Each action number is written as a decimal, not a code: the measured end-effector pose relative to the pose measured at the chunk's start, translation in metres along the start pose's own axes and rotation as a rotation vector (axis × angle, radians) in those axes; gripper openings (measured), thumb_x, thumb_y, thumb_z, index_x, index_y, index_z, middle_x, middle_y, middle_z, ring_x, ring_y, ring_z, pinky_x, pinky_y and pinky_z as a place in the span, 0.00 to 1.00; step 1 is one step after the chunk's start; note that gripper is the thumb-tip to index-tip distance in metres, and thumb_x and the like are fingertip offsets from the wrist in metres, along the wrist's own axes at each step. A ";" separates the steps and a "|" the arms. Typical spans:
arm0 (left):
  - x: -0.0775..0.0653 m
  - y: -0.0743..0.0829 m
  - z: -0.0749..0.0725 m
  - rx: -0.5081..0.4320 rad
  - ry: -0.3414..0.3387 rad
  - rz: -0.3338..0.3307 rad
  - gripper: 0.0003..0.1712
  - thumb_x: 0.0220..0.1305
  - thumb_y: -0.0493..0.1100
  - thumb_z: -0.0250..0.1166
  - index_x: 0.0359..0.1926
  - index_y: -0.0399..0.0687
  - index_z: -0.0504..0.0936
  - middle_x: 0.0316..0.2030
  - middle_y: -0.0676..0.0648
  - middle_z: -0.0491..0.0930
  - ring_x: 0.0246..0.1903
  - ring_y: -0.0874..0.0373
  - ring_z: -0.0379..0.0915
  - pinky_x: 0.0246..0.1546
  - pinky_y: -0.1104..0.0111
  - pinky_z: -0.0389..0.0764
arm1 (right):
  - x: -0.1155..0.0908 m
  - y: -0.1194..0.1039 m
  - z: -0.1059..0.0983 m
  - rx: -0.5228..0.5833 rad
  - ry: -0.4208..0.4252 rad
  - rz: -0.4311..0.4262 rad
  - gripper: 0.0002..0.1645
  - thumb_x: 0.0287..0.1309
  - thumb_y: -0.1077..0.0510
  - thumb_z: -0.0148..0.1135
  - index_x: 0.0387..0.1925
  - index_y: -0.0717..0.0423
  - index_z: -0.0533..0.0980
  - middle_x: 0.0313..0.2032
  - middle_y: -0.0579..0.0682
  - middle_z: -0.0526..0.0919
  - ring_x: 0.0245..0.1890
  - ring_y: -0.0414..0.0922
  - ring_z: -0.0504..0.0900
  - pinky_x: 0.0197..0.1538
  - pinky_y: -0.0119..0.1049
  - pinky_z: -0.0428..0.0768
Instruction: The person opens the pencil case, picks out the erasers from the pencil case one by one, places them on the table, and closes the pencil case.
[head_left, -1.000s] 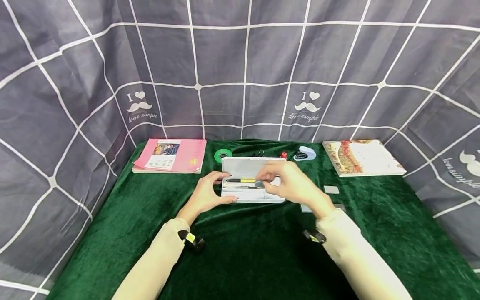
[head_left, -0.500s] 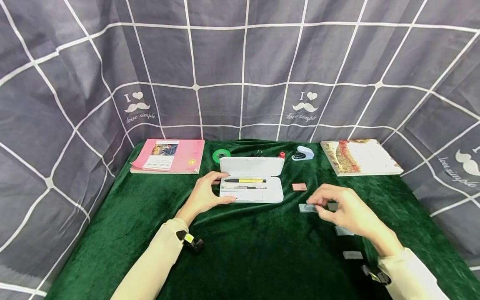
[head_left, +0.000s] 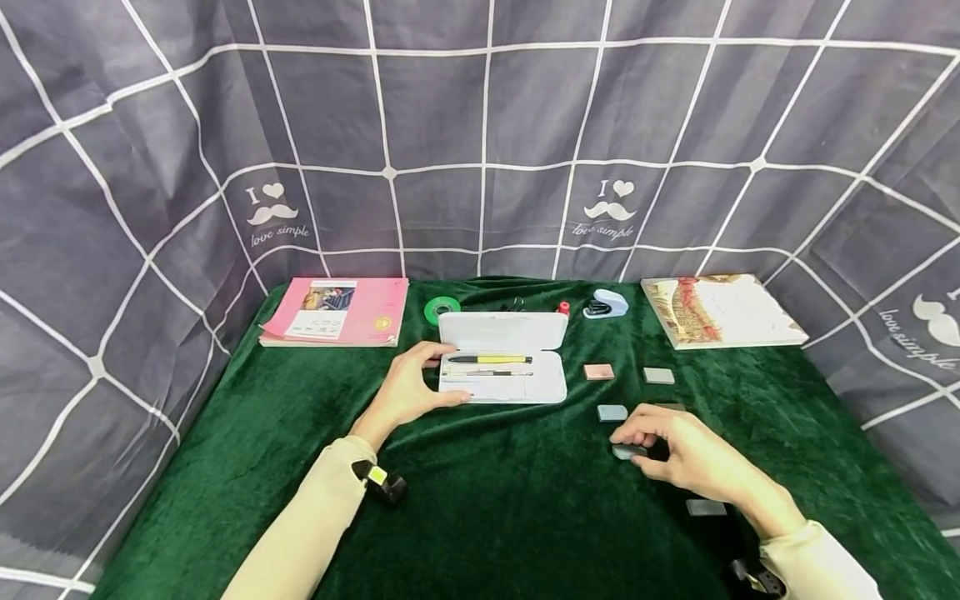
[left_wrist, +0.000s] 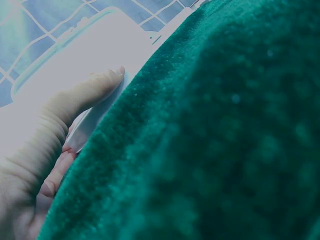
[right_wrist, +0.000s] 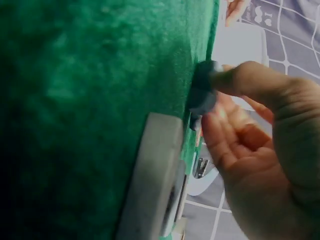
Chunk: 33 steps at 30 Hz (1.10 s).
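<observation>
My left hand [head_left: 408, 383] grips the left end of an open white pencil case [head_left: 546, 379], its thumb on the front rim in the left wrist view. A black-and-yellow pen [head_left: 491, 360] and a thinner pen [head_left: 491, 374] lie inside the case. Farther right, my right hand [head_left: 686, 454] pinches a small grey-blue rounded piece, eraser-like [head_left: 628, 452], between thumb and fingers, low over the green cloth. A blue block [head_left: 612, 413] lies just behind it. A grey block [right_wrist: 152, 170] shows close up in the right wrist view, beside that hand.
Small pink [head_left: 598, 372], whitish [head_left: 659, 376] and grey [head_left: 707, 507] blocks lie around the right hand. Green tape [head_left: 442, 311], a red-capped item [head_left: 563, 308] and a light-blue stapler [head_left: 606, 304] stand behind the case. A pink book [head_left: 375, 308] and a pale book [head_left: 738, 312] flank them.
My right hand has moved from over the pencil case to the right and toward me, carrying the grey-blue piece down past the blue block. The left hand stays on the case.
</observation>
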<state>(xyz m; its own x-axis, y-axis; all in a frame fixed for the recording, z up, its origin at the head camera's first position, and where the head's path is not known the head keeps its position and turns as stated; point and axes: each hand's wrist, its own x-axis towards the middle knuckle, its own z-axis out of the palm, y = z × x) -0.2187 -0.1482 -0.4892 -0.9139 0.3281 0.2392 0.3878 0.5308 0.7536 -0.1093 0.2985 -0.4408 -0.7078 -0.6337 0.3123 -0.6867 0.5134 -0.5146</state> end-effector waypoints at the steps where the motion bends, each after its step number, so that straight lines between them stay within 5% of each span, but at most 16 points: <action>1: 0.000 0.000 0.000 -0.001 -0.001 0.000 0.46 0.52 0.53 0.92 0.70 0.49 0.84 0.66 0.45 0.83 0.61 0.44 0.85 0.67 0.50 0.85 | -0.001 0.000 0.000 -0.007 -0.017 0.007 0.29 0.51 0.76 0.81 0.50 0.47 0.89 0.42 0.38 0.85 0.38 0.36 0.81 0.41 0.30 0.83; 18: 0.000 -0.001 0.001 -0.001 -0.001 0.012 0.46 0.52 0.54 0.92 0.69 0.49 0.84 0.66 0.46 0.83 0.61 0.44 0.85 0.67 0.51 0.85 | 0.013 -0.003 -0.007 -0.056 -0.087 0.037 0.23 0.55 0.68 0.85 0.51 0.49 0.90 0.41 0.39 0.84 0.38 0.36 0.82 0.41 0.35 0.86; 26: -0.001 -0.003 -0.001 -0.001 0.000 0.000 0.46 0.51 0.54 0.92 0.70 0.50 0.84 0.66 0.46 0.83 0.61 0.45 0.85 0.67 0.51 0.85 | 0.089 -0.019 -0.006 -0.048 0.056 0.008 0.20 0.59 0.67 0.84 0.51 0.49 0.89 0.45 0.42 0.90 0.41 0.39 0.86 0.44 0.40 0.89; 33: 0.000 0.000 0.000 -0.009 -0.002 0.010 0.47 0.51 0.55 0.92 0.70 0.51 0.84 0.66 0.47 0.83 0.62 0.44 0.85 0.67 0.50 0.85 | 0.168 -0.035 0.023 0.043 -0.025 -0.021 0.16 0.68 0.64 0.77 0.55 0.56 0.89 0.48 0.51 0.93 0.46 0.45 0.90 0.54 0.48 0.90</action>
<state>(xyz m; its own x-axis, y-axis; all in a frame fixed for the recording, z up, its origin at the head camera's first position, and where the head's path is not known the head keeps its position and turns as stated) -0.2191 -0.1480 -0.4890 -0.9099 0.3346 0.2453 0.3954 0.5206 0.7567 -0.2007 0.1607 -0.3893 -0.6883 -0.6588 0.3039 -0.6934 0.4743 -0.5424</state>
